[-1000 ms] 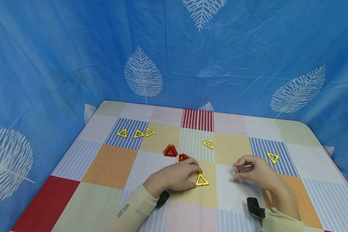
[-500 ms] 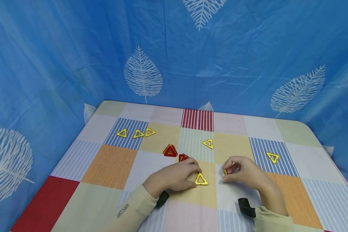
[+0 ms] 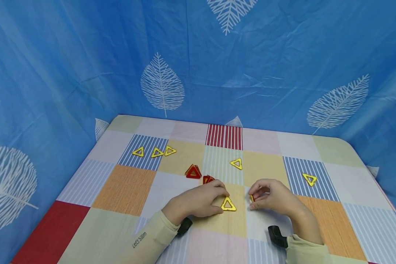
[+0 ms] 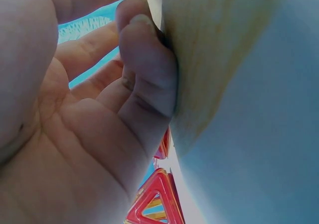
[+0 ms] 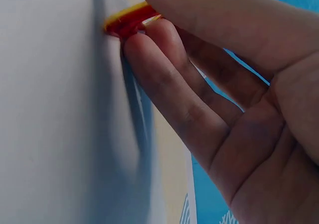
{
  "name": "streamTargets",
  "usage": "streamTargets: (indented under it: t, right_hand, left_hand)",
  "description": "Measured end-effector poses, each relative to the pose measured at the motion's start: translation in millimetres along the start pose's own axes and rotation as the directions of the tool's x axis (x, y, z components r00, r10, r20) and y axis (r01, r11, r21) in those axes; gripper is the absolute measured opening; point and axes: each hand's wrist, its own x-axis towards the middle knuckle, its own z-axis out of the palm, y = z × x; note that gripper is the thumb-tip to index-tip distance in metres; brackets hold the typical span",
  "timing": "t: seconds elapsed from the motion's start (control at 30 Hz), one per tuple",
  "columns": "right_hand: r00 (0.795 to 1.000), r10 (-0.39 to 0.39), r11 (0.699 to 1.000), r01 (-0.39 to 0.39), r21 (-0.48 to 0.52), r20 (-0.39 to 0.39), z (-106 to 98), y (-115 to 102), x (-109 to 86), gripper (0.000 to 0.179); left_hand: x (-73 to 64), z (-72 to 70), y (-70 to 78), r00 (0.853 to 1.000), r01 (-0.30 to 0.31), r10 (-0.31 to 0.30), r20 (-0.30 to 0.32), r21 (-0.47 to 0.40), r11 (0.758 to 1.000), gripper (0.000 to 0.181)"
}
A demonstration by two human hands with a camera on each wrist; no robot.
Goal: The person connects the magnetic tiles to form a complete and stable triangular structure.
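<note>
Two beige sleeves (image 3: 158,236) reach in from the near side, a black device (image 3: 277,236) at each wrist. The left hand (image 3: 201,201) holds a yellow triangle (image 3: 229,209) between thumb and forefinger, low over the patchwork cloth (image 3: 217,244); the left wrist view adds its bent fingers, seen from the palm side. Just to the right, the right hand (image 3: 277,198) pinches a second tile (image 5: 132,21): a thin sliver from the head, but the right wrist view shows its yellow and red layers.

Beyond the left knuckles sits a red cluster (image 3: 208,179), partly covered; beside it, farther left, is a red piece (image 3: 193,176). Only the left wrist view shows yellow through a red frame (image 4: 172,204). One yellow tile (image 3: 308,180) lies far right, another (image 3: 241,164) mid-cloth, three more (image 3: 138,154) far left. Behind hangs a blue curtain (image 3: 267,66) with white leaves.
</note>
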Motion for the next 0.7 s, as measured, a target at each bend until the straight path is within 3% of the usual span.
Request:
streamTargets:
  t: [0.7]
  right_hand:
    - [0.995, -0.091, 0.993, 0.087, 0.075, 0.050, 21.5, -7.2, 12.3, 0.025]
  left_hand:
    - [0.2, 0.9, -1.7, 1.000, 0.004, -0.003, -0.006, 0.008, 1.000, 0.037]
